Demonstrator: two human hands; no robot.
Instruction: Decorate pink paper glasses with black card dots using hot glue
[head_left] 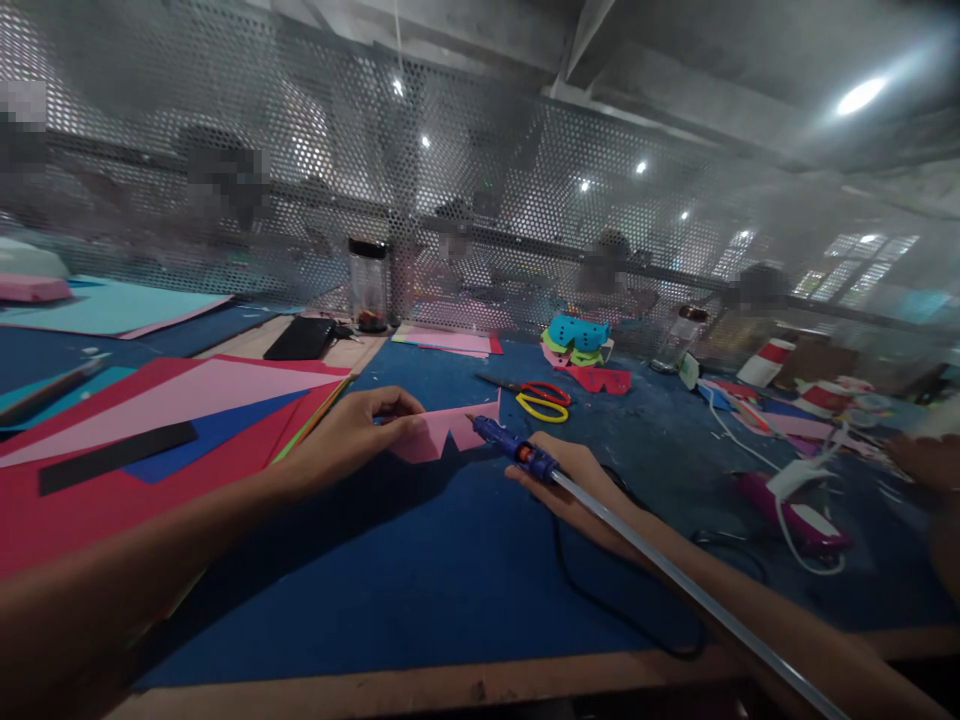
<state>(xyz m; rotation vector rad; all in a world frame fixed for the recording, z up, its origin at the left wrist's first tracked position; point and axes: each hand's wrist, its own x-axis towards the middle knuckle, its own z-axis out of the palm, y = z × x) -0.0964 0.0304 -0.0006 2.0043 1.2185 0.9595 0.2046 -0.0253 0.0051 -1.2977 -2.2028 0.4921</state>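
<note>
Between thumb and fingers, my left hand (375, 430) pinches the left end of a pink paper cutout (429, 436) with a notch in its lower edge. My right hand (577, 485) is wrapped round a blue glue gun (514, 447). A long clear glue stick (675, 575) runs out of the back of the gun toward me. The gun's nozzle is at the right part of the pink paper; whether it touches is too small to tell. Scissors (544, 399) with red and yellow handles lie just beyond the gun.
Coloured paper sheets (45, 530) cover the left side. Behind are a black phone (300, 339), a glass jar (369, 285) and stacked paper masks (576, 338). At right lie a purple device (795, 515) with a white cord and another person's hand (926, 465). A perforated metal screen (480, 200) stands behind.
</note>
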